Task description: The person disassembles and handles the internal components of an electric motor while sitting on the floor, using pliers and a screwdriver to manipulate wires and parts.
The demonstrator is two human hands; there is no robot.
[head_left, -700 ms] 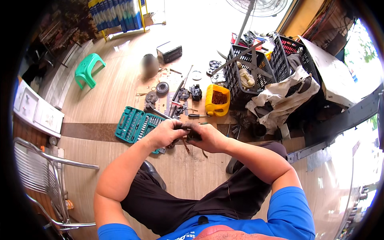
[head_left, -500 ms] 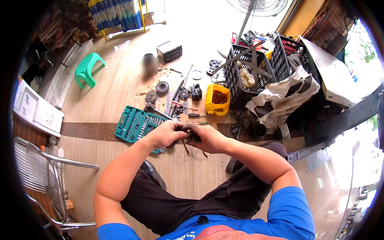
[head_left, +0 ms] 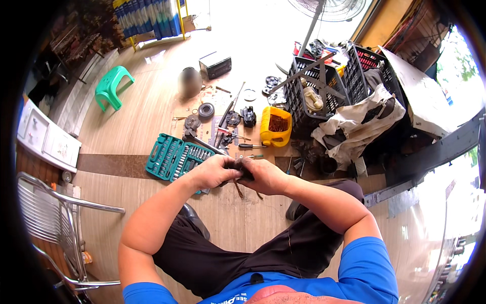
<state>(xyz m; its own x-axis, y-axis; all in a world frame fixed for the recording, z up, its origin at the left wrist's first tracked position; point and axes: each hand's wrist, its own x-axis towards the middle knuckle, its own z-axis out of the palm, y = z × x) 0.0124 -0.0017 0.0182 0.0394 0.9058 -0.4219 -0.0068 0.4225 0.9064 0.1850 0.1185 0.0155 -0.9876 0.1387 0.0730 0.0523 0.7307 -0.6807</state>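
Nearest, a bright blue short-sleeved shirt (head_left: 367,266) carries white printed lettering (head_left: 230,299) at the lower edge, partly cut off, above black trousers (head_left: 202,261). Past the spread knees, the left hand (head_left: 215,171) and right hand (head_left: 264,175) meet, both grips clenched on a small dark piece (head_left: 247,175), mostly hidden by blackened fingers; a thin reddish-brown strip (head_left: 239,191) hangs just below it. Beyond, on the tan floor (head_left: 131,126), an open teal plastic socket case (head_left: 164,156) lies to the left, and a cut-open yellow plastic jug (head_left: 269,136) holds coppery strands (head_left: 278,123). Farther off stand a green plastic stool (head_left: 115,81) and a yellow-framed rack (head_left: 182,23) of blue-and-white packets (head_left: 147,20), their markings too small to read
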